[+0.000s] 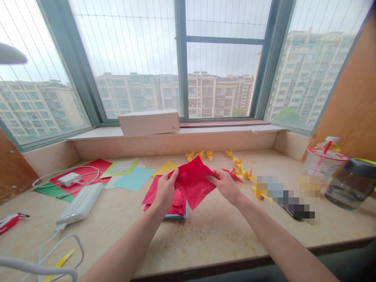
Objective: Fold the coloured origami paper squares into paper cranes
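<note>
A creased sheet of red paper (196, 182) is held up above the table, one corner pointing away and one toward me. My left hand (167, 190) pinches its left corner between thumb and fingers. At the opposite corner my right hand (225, 184) grips it the same way. Beneath and to the left lie more red sheets (151, 192), on top of a small stack with a bluish edge, partly hidden by my left hand. A red folded paper piece (235, 175) shows just beyond my right hand, among several yellow paper cranes (238, 169).
Coloured sheets (135, 179), a white charger (69, 179) and a power bank (80, 203) with looping cables occupy the left. A blurred-out dark object (293, 205), a lidded cup (324, 164) and a dark-lidded container (351, 184) stand right. A white box (149, 122) rests on the sill.
</note>
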Available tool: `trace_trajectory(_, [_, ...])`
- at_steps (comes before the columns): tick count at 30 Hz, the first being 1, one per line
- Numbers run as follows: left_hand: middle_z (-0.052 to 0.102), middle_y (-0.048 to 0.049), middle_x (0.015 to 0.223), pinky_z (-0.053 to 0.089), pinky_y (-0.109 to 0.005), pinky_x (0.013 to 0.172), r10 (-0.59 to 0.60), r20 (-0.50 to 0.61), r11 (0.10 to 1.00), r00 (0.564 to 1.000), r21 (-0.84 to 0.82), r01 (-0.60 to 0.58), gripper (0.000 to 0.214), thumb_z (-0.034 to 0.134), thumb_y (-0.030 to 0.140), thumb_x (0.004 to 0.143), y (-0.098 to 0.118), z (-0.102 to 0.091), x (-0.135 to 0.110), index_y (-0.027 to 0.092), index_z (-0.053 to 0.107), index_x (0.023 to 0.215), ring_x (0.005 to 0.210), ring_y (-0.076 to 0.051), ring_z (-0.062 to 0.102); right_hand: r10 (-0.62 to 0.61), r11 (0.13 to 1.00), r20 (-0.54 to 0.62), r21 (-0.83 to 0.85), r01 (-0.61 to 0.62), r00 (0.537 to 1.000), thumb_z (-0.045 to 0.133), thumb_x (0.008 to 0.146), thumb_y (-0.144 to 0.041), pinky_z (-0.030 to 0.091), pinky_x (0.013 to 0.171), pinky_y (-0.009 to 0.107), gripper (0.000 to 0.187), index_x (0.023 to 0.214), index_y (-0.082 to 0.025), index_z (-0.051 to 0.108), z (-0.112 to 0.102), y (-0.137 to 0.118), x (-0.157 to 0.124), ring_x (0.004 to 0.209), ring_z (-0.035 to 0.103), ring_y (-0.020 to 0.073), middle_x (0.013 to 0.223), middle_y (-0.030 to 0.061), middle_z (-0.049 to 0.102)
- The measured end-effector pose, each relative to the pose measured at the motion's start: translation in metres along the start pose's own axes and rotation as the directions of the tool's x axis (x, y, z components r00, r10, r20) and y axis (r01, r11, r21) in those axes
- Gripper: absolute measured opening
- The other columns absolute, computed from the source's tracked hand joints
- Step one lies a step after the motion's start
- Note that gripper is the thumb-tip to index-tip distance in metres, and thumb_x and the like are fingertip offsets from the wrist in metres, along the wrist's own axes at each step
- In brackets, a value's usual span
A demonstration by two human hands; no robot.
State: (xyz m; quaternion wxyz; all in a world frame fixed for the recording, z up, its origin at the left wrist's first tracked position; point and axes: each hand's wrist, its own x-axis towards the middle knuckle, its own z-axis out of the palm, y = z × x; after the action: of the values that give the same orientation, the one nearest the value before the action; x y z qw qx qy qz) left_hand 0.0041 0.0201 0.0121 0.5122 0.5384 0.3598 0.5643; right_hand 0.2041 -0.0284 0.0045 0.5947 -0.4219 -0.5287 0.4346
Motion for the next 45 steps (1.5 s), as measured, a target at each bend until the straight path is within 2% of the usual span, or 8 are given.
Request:
trace_trajectory(5, [0.073,-0.0073,0.079,0.053,-0.032,0.069,0.101,0.066,0.952,0.993,0.284,-0.116,0.026,0.068,0.043,0.075,-0.008,-0.008,0.004,0.017,0.067,0.083,0.07,-0.021,0.069,-0.146,0.979,-0.157,-0.162,0.121,0.977,0.064,0.082,-0.046,0.053,0.083,0.039,0.033,0.095,-0.017,0.071,-0.016,0.009,0.008,0.087,0.069,0.025,0.095,0.0089,0.076])
trace_trajectory(8, [0.074,-0.0077,0.094,0.051,-0.032,0.078,0.299,0.158,0.832,0.941,0.44,-0.338,0.033,0.074,0.031,0.071,-0.009,-0.009,0.001,0.02,0.068,0.101,0.084,-0.023,0.069,-0.167,0.94,-0.088,-0.316,0.132,0.982,0.063,0.083,-0.039,0.052,0.084,0.04,0.025,0.091,-0.017,0.073,-0.02,0.01,0.007,0.086,0.069,0.0242,0.091,0.0075,0.076])
trace_trajectory(11, [0.074,-0.0051,0.084,0.049,-0.03,0.072,0.318,0.295,0.754,0.901,0.497,-0.429,0.015,0.068,0.032,0.078,-0.009,-0.007,-0.004,0.021,0.071,0.088,0.077,-0.023,0.067,-0.177,0.91,-0.034,-0.387,0.15,0.984,0.067,0.08,-0.035,0.053,0.082,0.039,0.021,0.091,-0.018,0.074,-0.017,0.011,0.004,0.086,0.068,0.0235,0.09,0.0067,0.075])
trace_trajectory(19, [0.068,-0.0017,0.067,0.04,-0.023,0.054,0.244,0.1,0.883,0.964,0.387,-0.264,0.029,0.061,0.043,0.084,-0.01,-0.003,-0.005,0.016,0.069,0.075,0.06,-0.017,0.057,-0.105,0.934,0.043,-0.338,0.113,0.994,0.078,0.072,-0.04,0.052,0.065,0.029,0.075,0.136,-0.019,0.045,-0.009,0.022,0.001,0.077,0.063,0.0175,0.094,0.0055,0.065])
trace_trajectory(24, [0.069,-0.0023,0.069,0.044,-0.023,0.055,0.156,0.147,0.969,0.977,0.17,-0.181,0.033,0.065,0.047,0.081,-0.006,0.001,-0.007,0.014,0.07,0.082,0.062,-0.017,0.06,-0.04,0.993,0.08,-0.107,0.049,0.996,0.078,0.072,-0.046,0.054,0.065,0.03,0.095,0.147,-0.022,0.026,-0.004,0.024,0.0,0.079,0.067,0.0203,0.094,0.0051,0.068])
trace_trajectory(30, [0.071,-0.0024,0.068,0.048,-0.026,0.056,0.03,0.133,0.999,0.991,0.015,-0.032,0.043,0.073,0.052,0.073,-0.004,0.004,-0.006,0.014,0.072,0.093,0.061,-0.019,0.063,-0.063,0.998,-0.012,-0.018,0.062,0.998,0.072,0.076,-0.043,0.054,0.07,0.032,0.078,0.143,-0.019,0.039,-0.006,0.022,0.005,0.077,0.068,0.0198,0.086,0.0026,0.071])
trace_trajectory(37, [0.07,-0.002,0.066,0.043,-0.022,0.05,0.067,0.001,0.993,0.998,0.101,-0.066,0.044,0.069,0.056,0.076,-0.008,-0.008,0.003,0.014,0.07,0.088,0.054,-0.015,0.059,-0.024,0.997,-0.206,-0.071,0.01,0.978,0.068,0.078,-0.055,0.051,0.066,0.03,0.047,0.099,-0.013,0.068,-0.012,0.009,0.005,0.066,0.063,0.0162,0.079,0.0067,0.071])
trace_trajectory(45, [0.071,-0.0039,0.07,0.045,-0.022,0.052,0.138,0.018,0.977,0.99,0.163,-0.139,0.04,0.067,0.05,0.079,-0.016,-0.013,0.008,0.014,0.073,0.094,0.062,-0.017,0.061,0.085,0.996,0.284,-0.03,-0.08,0.955,0.075,0.074,-0.052,0.051,0.065,0.029,0.054,0.114,-0.017,0.065,0.001,-0.001,-0.008,0.064,0.065,0.0149,0.088,0.0056,0.073])
